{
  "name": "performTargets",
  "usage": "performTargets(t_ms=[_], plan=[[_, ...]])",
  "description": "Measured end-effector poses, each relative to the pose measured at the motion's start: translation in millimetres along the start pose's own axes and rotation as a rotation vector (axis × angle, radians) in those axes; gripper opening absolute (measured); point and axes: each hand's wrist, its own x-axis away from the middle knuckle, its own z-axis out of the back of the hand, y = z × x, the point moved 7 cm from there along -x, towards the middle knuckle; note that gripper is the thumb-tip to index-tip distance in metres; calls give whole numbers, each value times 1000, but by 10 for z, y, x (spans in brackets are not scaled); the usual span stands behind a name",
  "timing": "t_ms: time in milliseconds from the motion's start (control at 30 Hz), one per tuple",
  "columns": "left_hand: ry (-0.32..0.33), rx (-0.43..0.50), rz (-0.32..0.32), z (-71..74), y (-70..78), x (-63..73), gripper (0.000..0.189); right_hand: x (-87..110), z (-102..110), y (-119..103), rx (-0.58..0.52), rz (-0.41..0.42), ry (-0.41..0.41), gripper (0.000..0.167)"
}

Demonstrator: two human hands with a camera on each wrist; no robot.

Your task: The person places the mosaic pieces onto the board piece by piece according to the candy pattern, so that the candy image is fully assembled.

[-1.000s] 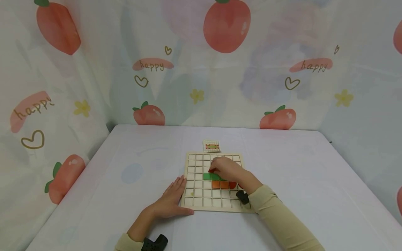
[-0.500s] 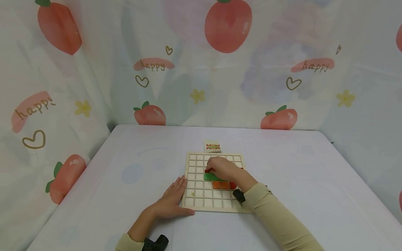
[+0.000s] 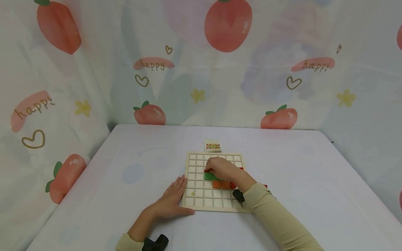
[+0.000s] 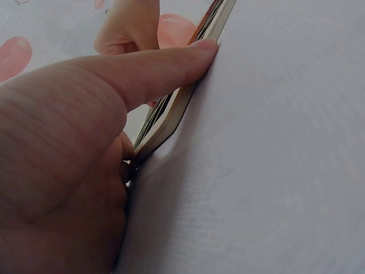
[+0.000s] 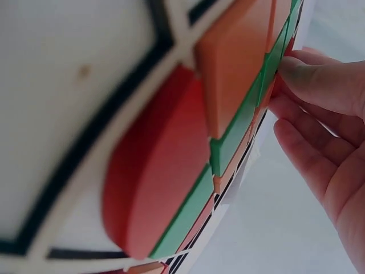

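Note:
A wooden grid board [image 3: 194, 202] lies on the table, partly under my right arm. My left hand [image 3: 169, 204] rests flat at its left side, fingers straight along that edge and thumb at the near left corner. In the left wrist view the thumb [image 4: 165, 71] lies against the board's edge. Over the middle of the grid my right hand [image 3: 223, 168] pinches a small red tile [image 3: 206, 171], mostly hidden by the fingers. Just nearer sit green tiles [image 3: 208, 176], then orange tiles [image 3: 221, 184] with a red rounded tile [image 5: 165, 165] at their right end.
Behind the board lies a small pattern card [image 3: 212, 146] with a coloured figure on a grid. A bit of red [image 3: 265, 185] shows past the right sleeve, mostly hidden. A printed cloth backdrop [image 3: 220, 80] stands behind the table [image 3: 150, 139].
My right hand has shifted slightly left along the green row with the red tile, then held nearly still. Red bits right of the wrist and past the sleeve have come into view. My left hand stays put.

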Motion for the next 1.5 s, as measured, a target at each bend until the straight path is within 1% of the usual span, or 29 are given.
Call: performTargets(t_ms=[333,567,700,867,933,1000,1133,1233,1300,1400,1500], plan=[[-3,2,5,-1,6,-2,109,2,-28,15,2,-12,-24,18],[-5,8,12,12,21,3,109,10,-17,28,7,-43,-20,24],[-3,11,9,15,33,1,109,43,43,50,3,-43,8,27],[2,3,6,14,35,-2,108,159,139,87,15,-17,54,28],[3,2,9,19,41,3,108,218,169,104,15,-21,62,26],[6,5,7,24,47,6,108,274,190,130,3,-45,65,24],[15,9,2,30,47,12,107,352,195,195,-14,-106,58,28],[14,9,1,23,43,15,107,415,200,230,-12,-120,56,29],[10,8,0,20,46,18,107,467,213,248,-8,-114,60,26],[2,3,1,13,44,18,108,564,238,303,-20,-152,63,23],[10,13,-1,24,48,19,108,647,260,350,-33,-183,56,24]])
